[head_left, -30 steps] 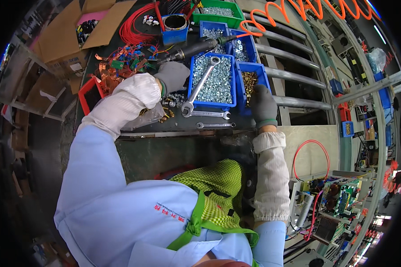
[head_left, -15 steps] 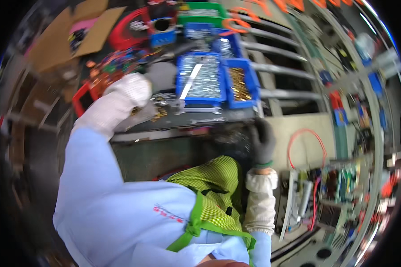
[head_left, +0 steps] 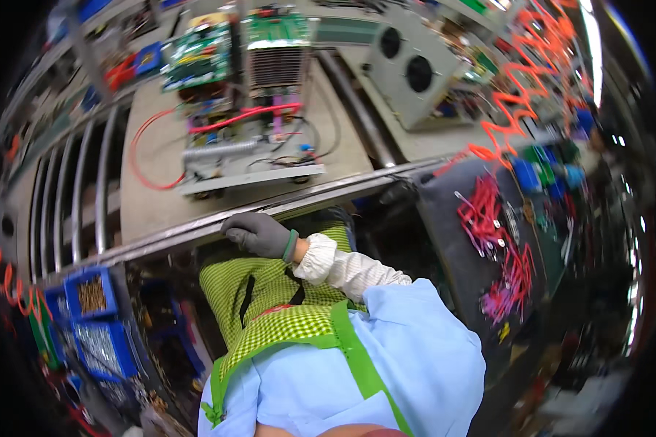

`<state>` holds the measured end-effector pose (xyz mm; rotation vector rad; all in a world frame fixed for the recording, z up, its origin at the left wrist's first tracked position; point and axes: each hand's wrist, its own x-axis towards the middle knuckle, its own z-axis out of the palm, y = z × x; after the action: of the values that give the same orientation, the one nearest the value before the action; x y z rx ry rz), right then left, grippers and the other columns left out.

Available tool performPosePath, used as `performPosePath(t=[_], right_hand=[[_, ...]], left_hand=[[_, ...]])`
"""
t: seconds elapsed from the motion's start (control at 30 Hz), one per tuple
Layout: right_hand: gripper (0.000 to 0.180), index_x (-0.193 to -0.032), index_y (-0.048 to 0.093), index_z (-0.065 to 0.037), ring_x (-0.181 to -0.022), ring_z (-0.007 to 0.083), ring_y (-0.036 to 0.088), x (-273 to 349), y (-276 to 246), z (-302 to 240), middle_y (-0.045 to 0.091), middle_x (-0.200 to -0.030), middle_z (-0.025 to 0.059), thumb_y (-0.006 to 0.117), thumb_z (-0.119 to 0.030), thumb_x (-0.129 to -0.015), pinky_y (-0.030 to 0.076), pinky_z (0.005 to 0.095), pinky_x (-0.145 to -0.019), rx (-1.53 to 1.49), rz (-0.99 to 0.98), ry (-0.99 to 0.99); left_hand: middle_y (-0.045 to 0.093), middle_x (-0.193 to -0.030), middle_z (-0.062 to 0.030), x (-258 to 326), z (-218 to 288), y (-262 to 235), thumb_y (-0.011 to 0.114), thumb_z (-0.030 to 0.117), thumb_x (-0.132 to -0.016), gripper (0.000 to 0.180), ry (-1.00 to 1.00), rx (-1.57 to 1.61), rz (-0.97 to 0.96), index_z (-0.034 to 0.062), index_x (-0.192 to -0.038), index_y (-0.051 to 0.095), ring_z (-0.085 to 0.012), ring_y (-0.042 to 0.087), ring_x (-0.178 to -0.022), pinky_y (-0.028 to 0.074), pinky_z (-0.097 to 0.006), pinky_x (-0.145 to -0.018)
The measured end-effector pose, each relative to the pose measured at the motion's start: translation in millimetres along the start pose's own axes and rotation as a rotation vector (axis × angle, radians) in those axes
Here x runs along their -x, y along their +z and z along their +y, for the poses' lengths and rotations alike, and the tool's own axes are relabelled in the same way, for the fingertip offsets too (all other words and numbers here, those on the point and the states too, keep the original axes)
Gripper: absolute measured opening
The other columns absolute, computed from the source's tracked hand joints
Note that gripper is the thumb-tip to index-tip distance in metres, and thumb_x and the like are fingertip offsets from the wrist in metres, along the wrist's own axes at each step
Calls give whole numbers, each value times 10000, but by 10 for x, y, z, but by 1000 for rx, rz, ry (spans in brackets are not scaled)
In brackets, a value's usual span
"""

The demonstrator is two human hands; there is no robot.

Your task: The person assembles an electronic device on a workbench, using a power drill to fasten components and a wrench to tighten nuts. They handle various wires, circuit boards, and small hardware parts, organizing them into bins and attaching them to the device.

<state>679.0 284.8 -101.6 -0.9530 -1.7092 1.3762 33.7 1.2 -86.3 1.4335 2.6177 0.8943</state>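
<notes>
Reach, apparently | right hand (head_left: 259, 235) loosely curled by rail (head_left: 321, 195), left hand (head_left: 100, 405) blurred: cannot tell either grip | circuit board (head_left: 199, 60) beyond right hand: contact needs clearing rail

The person has turned to the right. The right hand (head_left: 259, 234), first at the blue bin of brass screws (head_left: 92, 295) and then drawn back from it, is now over the checked apron (head_left: 233, 285). The bins have swung to the lower left, the open electronics chassis (head_left: 229, 150) from the right side to ahead. Red cables (head_left: 481, 215) on a grey bench (head_left: 444, 211) have come into view; the cardboard box has gone.
</notes>
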Motion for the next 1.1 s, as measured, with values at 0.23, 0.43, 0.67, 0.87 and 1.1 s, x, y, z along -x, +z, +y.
performPosePath(t=[0.23,0.43,0.67,0.87,1.1], right_hand=[[215,-1027,625,-17,-790,189,633,1072,-1397,-471,653,-868,121,628,-185,-894,510,324,-734,171,582,-105],[204,-1099,646,-39,-801,142,625,2489,-2273,-790,653,-897,60,612,-141,-925,517,301,-728,615,1132,-141],[305,-1118,660,-29,-874,210,644,4664,-2870,-589,678,-990,132,662,-222,-882,508,339,-805,1046,1680,306],[364,-1155,641,-41,-874,252,638,6580,-3408,-88,672,-1016,146,644,-293,-893,504,381,-773,1110,1607,1033],[379,-1195,610,-77,-832,278,644,6600,-3757,-242,680,-989,148,636,-306,-893,518,388,-739,1217,1193,1330]], left_hand=[[557,-1142,-105,-757,1805,798,528,66,-909,305,-39,1300,-37,-12,-1203,556,-170,531,-963,448,-303,-801],[491,-1028,-30,-861,3490,1934,454,-17,-918,361,279,1458,-769,-14,-1277,483,-102,453,-799,431,-207,-664],[312,-662,54,76,5259,2582,411,210,-1039,224,-298,1489,-1351,73,-1157,545,-23,276,-473,214,-170,-373],[445,-665,78,759,6137,2871,543,239,-955,152,107,1067,-1681,136,-1028,627,-18,300,-451,218,-188,-390],[414,-738,39,1330,6527,3092,567,37,-860,166,753,963,-1630,50,-1025,582,-65,331,-555,294,-234,-461]])
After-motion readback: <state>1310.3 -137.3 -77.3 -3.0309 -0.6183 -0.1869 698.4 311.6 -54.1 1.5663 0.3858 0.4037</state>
